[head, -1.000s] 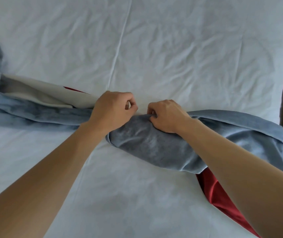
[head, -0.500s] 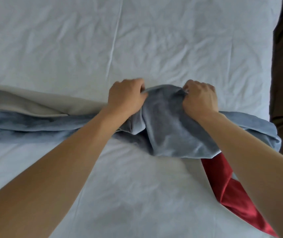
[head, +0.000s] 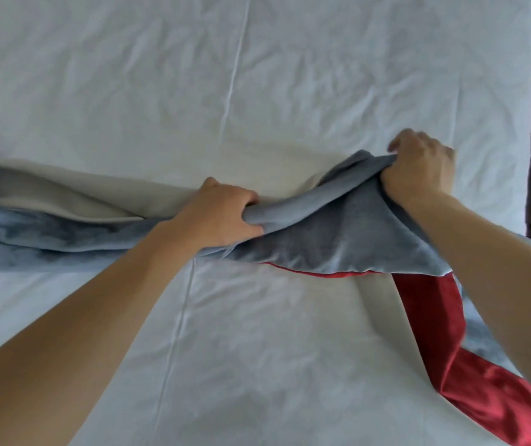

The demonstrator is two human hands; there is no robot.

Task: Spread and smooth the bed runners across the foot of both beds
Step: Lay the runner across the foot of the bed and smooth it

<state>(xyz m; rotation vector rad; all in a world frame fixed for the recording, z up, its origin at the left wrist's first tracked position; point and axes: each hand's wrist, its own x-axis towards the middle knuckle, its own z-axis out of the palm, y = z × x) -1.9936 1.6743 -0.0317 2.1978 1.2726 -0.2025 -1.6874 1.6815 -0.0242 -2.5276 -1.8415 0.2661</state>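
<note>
We hold the blue bed runner (head: pixel 328 239) bunched across the white bed (head: pixel 257 75), its long axis running left to right. Our left hand (head: pixel 219 217) grips a fold with curled fingers near the runner's middle; our right hand (head: pixel 418 169) clutches its far edge, up and right of the left hand. Red lining (head: pixel 444 333) trails toward us beneath the right wrist. The right hand is nearer the unspread end, so we judge the pull goes rightward.

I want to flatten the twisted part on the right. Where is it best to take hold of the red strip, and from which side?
Judging by its pose, grip the red strip by its free left edge, coming from the left, over the bare white sheet. Its right side lies under the right forearm, and its top disappears under the grey-blue runner, which both hands hold.
</note>
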